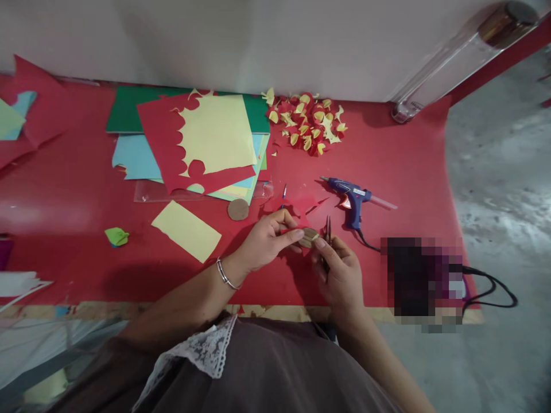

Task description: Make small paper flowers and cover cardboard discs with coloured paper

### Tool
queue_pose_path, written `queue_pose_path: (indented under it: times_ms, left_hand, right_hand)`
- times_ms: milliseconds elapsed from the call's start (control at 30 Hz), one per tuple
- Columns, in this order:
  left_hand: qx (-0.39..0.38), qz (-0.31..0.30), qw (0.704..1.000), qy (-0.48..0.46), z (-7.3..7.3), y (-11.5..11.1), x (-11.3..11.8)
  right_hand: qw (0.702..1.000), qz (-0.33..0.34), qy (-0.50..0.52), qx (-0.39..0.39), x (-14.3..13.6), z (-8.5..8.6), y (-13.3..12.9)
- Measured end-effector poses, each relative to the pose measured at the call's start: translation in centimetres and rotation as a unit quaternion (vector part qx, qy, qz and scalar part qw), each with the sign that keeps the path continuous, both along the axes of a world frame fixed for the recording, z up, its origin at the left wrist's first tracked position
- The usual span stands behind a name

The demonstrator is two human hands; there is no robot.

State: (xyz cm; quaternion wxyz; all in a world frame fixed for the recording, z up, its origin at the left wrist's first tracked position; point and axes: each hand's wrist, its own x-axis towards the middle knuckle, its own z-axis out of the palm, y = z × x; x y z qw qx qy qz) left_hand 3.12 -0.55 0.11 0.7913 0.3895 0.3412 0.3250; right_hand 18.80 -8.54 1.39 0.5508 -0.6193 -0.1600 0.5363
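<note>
Between my two hands is a small brown cardboard disc (309,236), with a bit of yellow at its right edge. My left hand (270,241) is closed, its thumb and fingers pinching the disc from the left. My right hand (342,272) is closed around dark scissors (329,225), points facing away from me, while its thumb tip touches the disc's right edge. Red cut paper (305,211) lies just beyond the hands. Another brown disc (238,209) rests to the left, and a blue pen-like item (284,196) is partly hidden behind my left hand.
A blue glue gun (350,198) lies at right, cord trailing to a pixelated area. Curled red and yellow paper pieces (307,123) are heaped at the back. Left of them are stacked coloured sheets (219,135). A yellow rectangle (187,230) and green folded paper (116,236) lie left.
</note>
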Motion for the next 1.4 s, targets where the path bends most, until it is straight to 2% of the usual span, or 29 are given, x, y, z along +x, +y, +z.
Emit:
queue_pose_path:
  times_ms: [233,700,1000,1233,1400]
  left_hand:
    - [-0.029,-0.009,0.999,-0.018,0.1,0.0,0.1]
    - [-0.089,-0.032,0.995,-0.015,0.3,0.1,0.0]
    - [-0.027,0.023,0.999,0.025,-0.3,0.1,0.4]
    - [-0.07,0.059,0.996,-0.013,-0.3,0.2,0.2]
    - [-0.067,0.064,0.995,-0.024,0.0,0.2,0.3]
  right_hand:
    - [0.999,-0.039,0.0,0.018,-0.1,-0.2,0.1]
    - [0.999,-0.031,-0.001,0.022,-0.1,-0.4,0.2]
    - [0.999,-0.012,-0.034,0.017,-0.2,-0.3,-0.3]
    - [0.997,0.04,-0.067,-0.005,0.7,-0.8,-2.2]
    - [0.996,0.067,-0.066,0.005,0.7,-1.0,-2.7]
